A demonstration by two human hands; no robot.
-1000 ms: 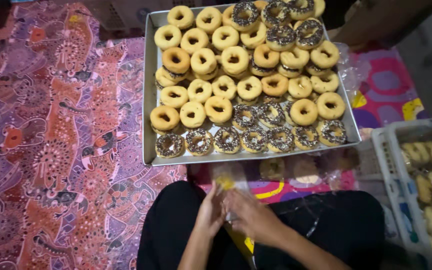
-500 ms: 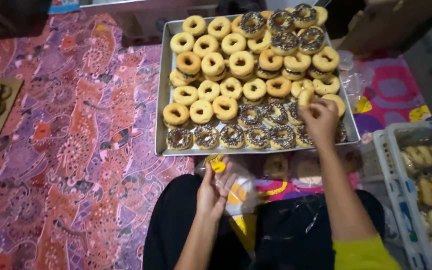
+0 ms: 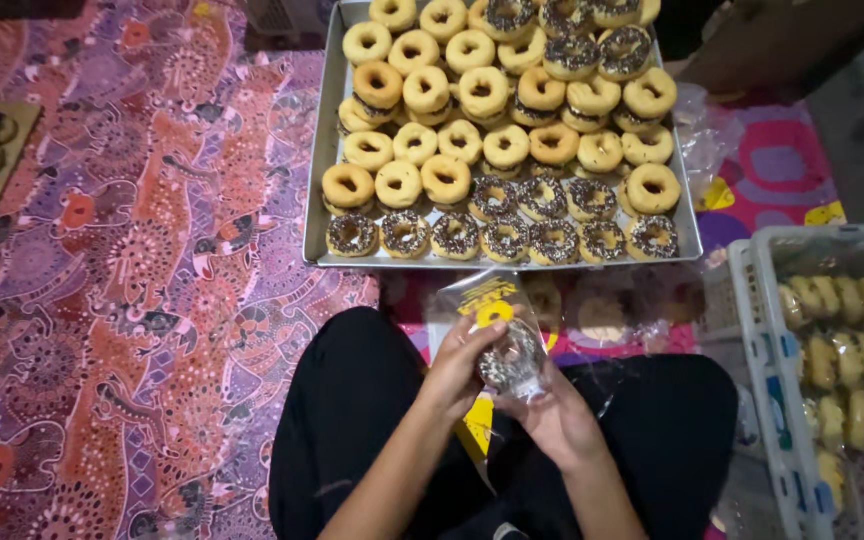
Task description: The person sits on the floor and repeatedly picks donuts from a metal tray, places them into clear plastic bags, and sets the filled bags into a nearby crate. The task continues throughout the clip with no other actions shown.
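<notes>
Between left hand (image 3: pixel 459 367) and right hand (image 3: pixel 552 415), both gripping: sprinkle-topped donut (image 3: pixel 508 357) inside clear, yellow-printed bag (image 3: pixel 492 310).

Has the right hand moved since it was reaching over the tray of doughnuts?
Yes. The right hand has come back from the metal tray to the lap, and now holds a sprinkled doughnut in a clear bag.

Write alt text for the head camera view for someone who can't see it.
Both hands, left hand and right hand, hold a clear plastic bag with a sprinkled doughnut inside, above the person's lap. Ahead on a patterned mat sits a metal tray of plain and sprinkled doughnuts; a crate of bagged ones stands at right.
</notes>
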